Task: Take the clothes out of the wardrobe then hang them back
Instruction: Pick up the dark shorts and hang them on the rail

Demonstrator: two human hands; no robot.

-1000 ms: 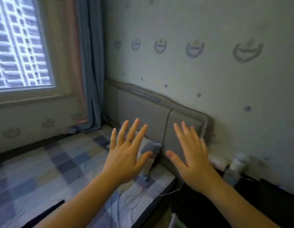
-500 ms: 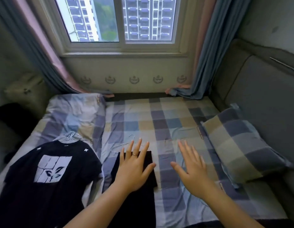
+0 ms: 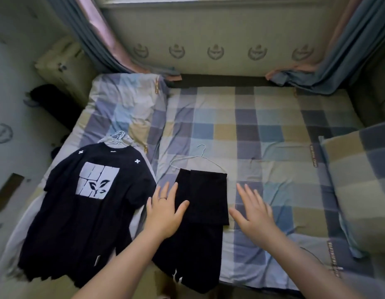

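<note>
A person's two hands hang flat and empty over a bed, fingers straight and spread, palms down. The left hand (image 3: 165,212), with a thin ring (image 3: 163,198) on one finger, sits at the left edge of a dark folded garment (image 3: 209,197), its thumb crossing the cloth; whether it presses the fabric cannot be told. The right hand (image 3: 254,214) hovers just right of that garment, over the checked sheet (image 3: 252,130) of the bed. The garment is draped over a thin wire hanger (image 3: 200,156), whose hook points toward the far wall, and its lower end runs off the near edge of the mattress. To its left, close beside the left hand, a black T-shirt (image 3: 90,212) with a white block print lies face up, pale hanger hooks (image 3: 118,137) poking out at its collar. Behind the shirt lies a rumpled checked quilt (image 3: 127,104); a checked pillow (image 3: 364,180) fills the right edge. Blue-and-pink curtains (image 3: 96,33) frame a wall (image 3: 215,67) printed with small emblems beyond the bed.
</note>
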